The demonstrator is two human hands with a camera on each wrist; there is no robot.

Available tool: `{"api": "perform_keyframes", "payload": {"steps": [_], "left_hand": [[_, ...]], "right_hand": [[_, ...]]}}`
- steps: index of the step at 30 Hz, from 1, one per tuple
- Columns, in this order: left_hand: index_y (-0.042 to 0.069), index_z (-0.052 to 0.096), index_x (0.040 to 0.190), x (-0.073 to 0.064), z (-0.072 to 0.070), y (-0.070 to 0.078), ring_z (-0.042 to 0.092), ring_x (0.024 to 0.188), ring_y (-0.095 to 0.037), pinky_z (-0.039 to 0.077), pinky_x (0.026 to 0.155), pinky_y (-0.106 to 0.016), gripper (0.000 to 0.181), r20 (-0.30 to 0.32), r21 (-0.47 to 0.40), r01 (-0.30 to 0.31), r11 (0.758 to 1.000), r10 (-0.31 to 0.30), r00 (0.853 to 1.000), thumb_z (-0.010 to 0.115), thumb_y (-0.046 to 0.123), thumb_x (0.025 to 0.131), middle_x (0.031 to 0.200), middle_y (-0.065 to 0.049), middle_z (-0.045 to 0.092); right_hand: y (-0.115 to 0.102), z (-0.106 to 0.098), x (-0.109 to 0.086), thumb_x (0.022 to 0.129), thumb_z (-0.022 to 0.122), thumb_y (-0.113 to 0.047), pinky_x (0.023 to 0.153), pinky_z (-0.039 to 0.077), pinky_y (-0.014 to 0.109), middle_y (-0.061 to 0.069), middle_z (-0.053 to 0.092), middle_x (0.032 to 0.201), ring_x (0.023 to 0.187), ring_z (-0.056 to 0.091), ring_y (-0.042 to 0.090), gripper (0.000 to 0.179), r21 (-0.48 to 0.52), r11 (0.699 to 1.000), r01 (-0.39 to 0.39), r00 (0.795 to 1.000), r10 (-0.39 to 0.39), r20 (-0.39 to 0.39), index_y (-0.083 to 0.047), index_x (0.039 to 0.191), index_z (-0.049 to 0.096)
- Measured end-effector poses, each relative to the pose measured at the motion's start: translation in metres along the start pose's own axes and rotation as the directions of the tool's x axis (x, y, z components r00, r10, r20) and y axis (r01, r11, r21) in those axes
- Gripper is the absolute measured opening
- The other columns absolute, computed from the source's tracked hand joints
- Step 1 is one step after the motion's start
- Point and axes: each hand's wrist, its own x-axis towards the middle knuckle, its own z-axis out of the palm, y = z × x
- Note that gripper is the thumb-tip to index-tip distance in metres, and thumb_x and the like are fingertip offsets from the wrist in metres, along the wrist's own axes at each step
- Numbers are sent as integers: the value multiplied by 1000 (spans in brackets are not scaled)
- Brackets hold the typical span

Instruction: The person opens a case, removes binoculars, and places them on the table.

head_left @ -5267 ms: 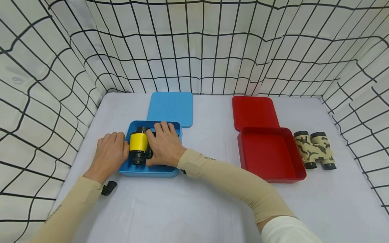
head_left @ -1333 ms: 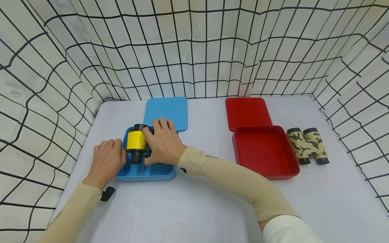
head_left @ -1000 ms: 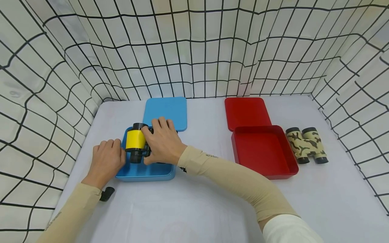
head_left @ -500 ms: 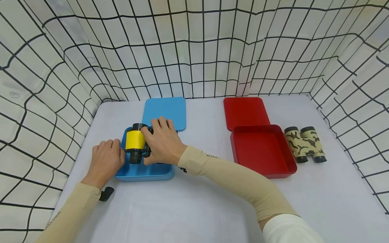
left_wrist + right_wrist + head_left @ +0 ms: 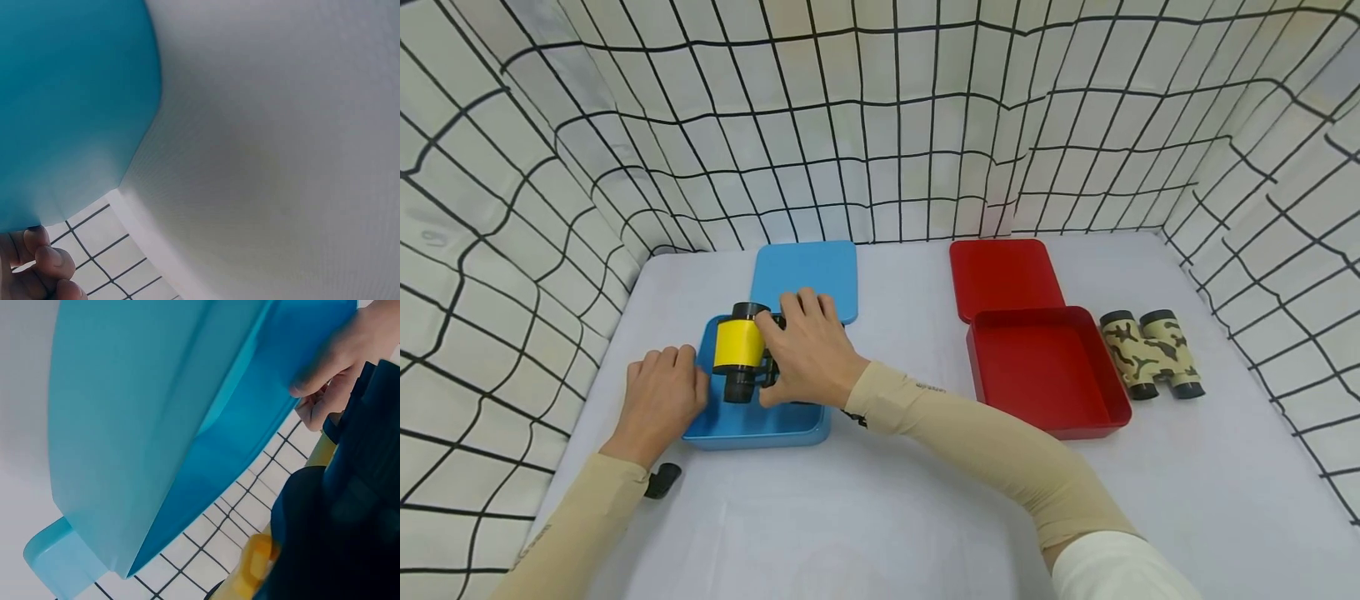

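My right hand (image 5: 815, 354) grips yellow and black binoculars (image 5: 739, 343) from their right side, held over the blue box (image 5: 756, 435). The hand hides the right barrel in the head view. Up close in the right wrist view, the binoculars (image 5: 356, 506) look dark and stand above the box's rim. My left hand (image 5: 658, 400) holds the box's left wall. Its thumb lies over the rim on the inside in the right wrist view, where the left hand (image 5: 356, 365) shows at the upper right. In the left wrist view, curled fingertips (image 5: 55, 261) meet the box's outside wall.
Behind the blue box lies its blue lid (image 5: 808, 275). An open red box (image 5: 1048, 375) stands to the right, with a red lid (image 5: 1006, 277) behind it. Camouflage binoculars (image 5: 1153, 354) lie at the far right. Black netting (image 5: 880, 104) on white walls encloses the white table (image 5: 880, 517).
Since the oldest frame, the binoculars have risen from inside the blue box to above its rim in my right hand. Lately they have shifted slightly right. My left hand keeps its hold on the box.
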Motion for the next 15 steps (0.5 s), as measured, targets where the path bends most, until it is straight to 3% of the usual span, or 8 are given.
{"api": "perform_keyframes", "payload": {"steps": [15], "left_hand": [[1,49,83,0,1,0,44,69,-31,28,66,-39,14,-19,-8,0,1000,0,1000,54,7,94,70,-13,45]], "right_hand": [[4,-1,-7,65,77,-79,95,40,41,6,55,112,112,46,27,85,23,1000,-3,1000,3,8,-20,124,57]]}}
